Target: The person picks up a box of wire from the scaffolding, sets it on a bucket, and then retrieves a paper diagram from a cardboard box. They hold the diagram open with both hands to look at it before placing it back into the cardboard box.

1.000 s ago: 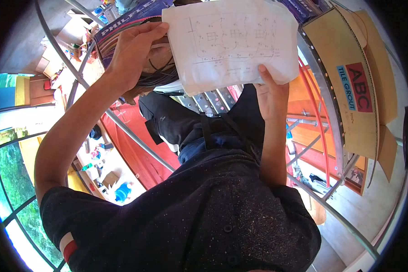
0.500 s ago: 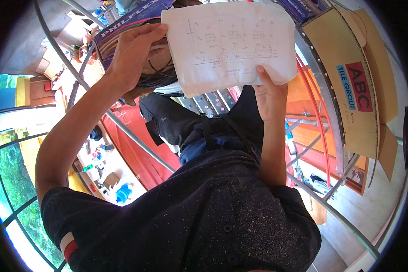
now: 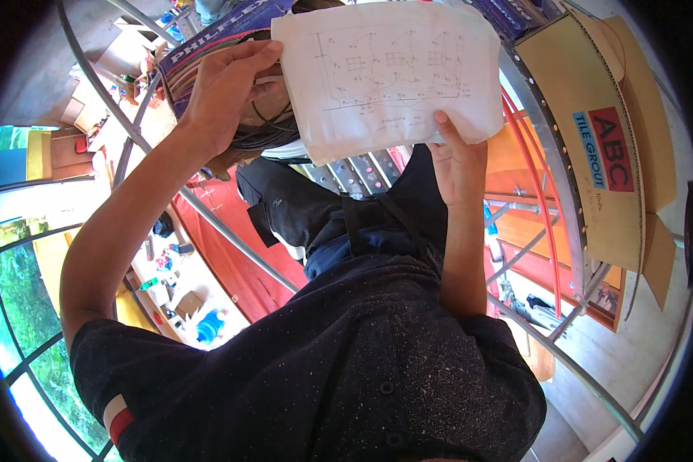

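Observation:
A sheet of paper (image 3: 385,123) with a hand-drawn diagram is held up in front of me, slightly creased. At its upper left edge, the fingers of my left hand (image 3: 227,92) are closed on the paper. My right hand (image 3: 460,165) grips its lower right edge, thumb on the drawn face and the other fingers hidden behind. Just behind the sheet, dark coiled wire (image 3: 266,135) shows beside a blue PHILFLEX box (image 3: 215,35), partly covered by the paper and my left hand.
An open cardboard box marked ABC TILE GROUT (image 3: 585,146) stands at the right. Grey metal tubes (image 3: 231,235) of a frame run around me. Red tubing (image 3: 543,196) hangs at the right. At lower left a white surface (image 3: 212,289) carries a blue container (image 3: 209,326) and small items.
The sheet has shifted very slightly to the left. Both hands keep the same grip on it.

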Demonstrator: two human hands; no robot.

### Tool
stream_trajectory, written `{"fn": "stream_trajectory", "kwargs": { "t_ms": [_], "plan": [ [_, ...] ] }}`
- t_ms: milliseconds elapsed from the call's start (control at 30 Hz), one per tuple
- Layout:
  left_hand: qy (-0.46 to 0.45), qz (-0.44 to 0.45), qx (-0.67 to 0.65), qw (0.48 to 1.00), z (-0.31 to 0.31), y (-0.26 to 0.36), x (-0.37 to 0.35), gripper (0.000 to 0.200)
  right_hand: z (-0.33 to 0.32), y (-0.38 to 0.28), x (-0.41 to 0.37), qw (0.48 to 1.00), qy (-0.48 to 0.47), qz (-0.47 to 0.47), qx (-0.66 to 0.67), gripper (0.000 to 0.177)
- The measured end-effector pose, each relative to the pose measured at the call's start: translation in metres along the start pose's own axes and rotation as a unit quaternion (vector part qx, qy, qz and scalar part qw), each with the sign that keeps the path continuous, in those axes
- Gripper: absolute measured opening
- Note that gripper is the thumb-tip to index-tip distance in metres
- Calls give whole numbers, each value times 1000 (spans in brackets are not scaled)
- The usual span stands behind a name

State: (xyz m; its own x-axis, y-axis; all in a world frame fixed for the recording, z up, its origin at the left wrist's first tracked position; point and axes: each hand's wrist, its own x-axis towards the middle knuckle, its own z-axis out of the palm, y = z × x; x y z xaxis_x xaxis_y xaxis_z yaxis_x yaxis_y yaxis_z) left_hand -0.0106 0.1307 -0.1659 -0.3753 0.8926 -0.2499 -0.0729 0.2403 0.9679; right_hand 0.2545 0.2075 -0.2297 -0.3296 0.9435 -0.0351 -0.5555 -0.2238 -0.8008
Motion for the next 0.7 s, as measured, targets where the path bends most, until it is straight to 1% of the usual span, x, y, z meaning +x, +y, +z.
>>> {"fn": "stream_trajectory", "kwargs": {
  "t_ms": [533,700],
  "plan": [
    [14,-1,7,1000,1,1,-1,26,-2,-1,2,1000,8,2,-9,52],
    [8,0,0,1000,1,1,-1,26,-2,-2,2,1000,-3,1,-15,51]
  ]
}}
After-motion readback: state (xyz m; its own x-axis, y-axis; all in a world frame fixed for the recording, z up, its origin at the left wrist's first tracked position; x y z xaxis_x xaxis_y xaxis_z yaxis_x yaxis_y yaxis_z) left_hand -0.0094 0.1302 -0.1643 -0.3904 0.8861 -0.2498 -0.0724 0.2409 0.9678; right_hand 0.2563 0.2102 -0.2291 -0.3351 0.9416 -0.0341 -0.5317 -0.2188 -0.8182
